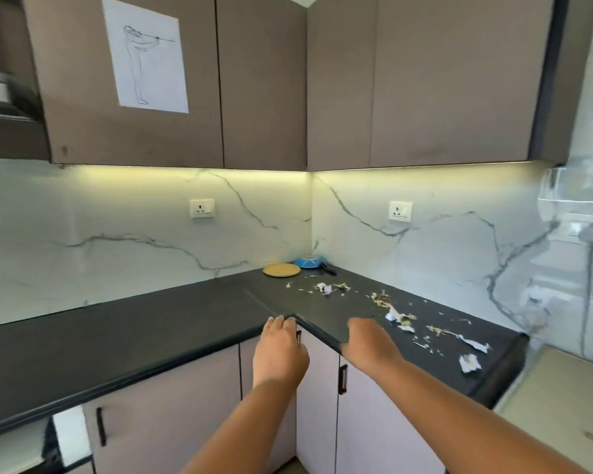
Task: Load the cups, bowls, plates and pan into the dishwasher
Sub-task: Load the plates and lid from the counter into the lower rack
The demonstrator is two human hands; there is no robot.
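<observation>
A yellow plate point(281, 269) lies flat in the far corner of the dark countertop point(151, 330). Right beside it sits a small blue pan point(307, 261), upside down, with its black handle point(327, 268) pointing right. My left hand point(281, 354) reaches forward at the inner corner edge of the counter, fingers straight, holding nothing. My right hand point(370, 343) stretches over the counter edge just to the right, fingers pointing away and empty as far as I can see. Both hands are well short of the plate and pan.
Paper scraps and food crumbs point(401, 316) are strewn across the right leg of the counter. Pale cabinet doors with black handles point(342, 379) stand below. Wall sockets point(202, 208) sit on the marble backsplash. A shiny open part point(65, 439) shows at lower left.
</observation>
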